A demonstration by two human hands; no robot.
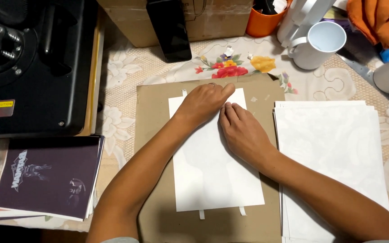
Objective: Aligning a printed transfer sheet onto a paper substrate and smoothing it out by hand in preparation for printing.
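I start with the desk (127, 67), covered in a pale lace cloth with a flower print, and the big black press machine (28, 63) that sits well off to the left of my left hand (203, 102). Under both hands lies a brown cardboard sheet (151, 135), and on it the white sheet of paper (212, 175), held by small strips of tape at its top and bottom edges. The paper's long axis runs from my body away toward the far edge of the desk, so it stretches back from the hands along both forearms, and the hands meet at its far end. Just to the right of my right hand (244, 132) is a stack of white sheets (334, 153), its edge close beside the cardboard. Back and to the left of the left forearm lies a pile of dark printed sheets (50, 175). Beyond the hands stand a cardboard box with a black phone (169, 29) leaning on it, an orange cup (262, 22) and a white mug (318, 45), all apart from the hands. Both hands press flat on the paper, palms down and clamped on nothing: the left has its fingers curled a little over the top edge, a ring showing, and the right lies just behind it with fingers together, their tips touching the left hand. Both hands are equally near that top edge; the forearms come in angled toward each other.
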